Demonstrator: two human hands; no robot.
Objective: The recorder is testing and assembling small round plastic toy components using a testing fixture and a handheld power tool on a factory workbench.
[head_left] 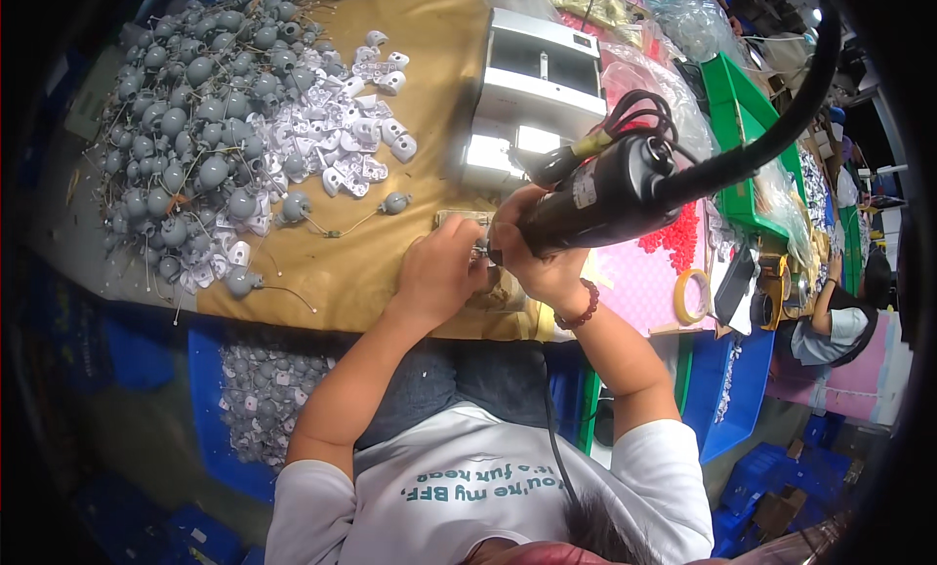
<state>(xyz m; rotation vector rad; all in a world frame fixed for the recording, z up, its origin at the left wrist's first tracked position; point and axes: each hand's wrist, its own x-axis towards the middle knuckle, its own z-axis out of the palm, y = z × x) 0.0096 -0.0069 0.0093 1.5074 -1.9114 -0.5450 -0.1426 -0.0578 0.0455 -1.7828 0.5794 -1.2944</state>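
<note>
My right hand [543, 262] is wrapped round the front of a black electric screwdriver [600, 199], held tilted with its tip end toward my left hand. A thick black cable leaves its back end. My left hand [441, 275] is closed, its fingertips pinched at the tool's tip over a small wooden block [503, 290]. Whatever the fingers hold there is mostly hidden. Left of my hands, a grey bulb-shaped part [394, 203] with a thin wire lies on the brown table cover [361, 262]. Beyond it spreads a pile of white plastic pieces [337, 136].
A large heap of grey bulb-shaped parts [195, 116] covers the table's left. A white and black box-like device [542, 67] stands at the back. To the right are red pieces [675, 241], a tape roll [691, 296] and a green bin [727, 126]. Another person [830, 331] sits far right.
</note>
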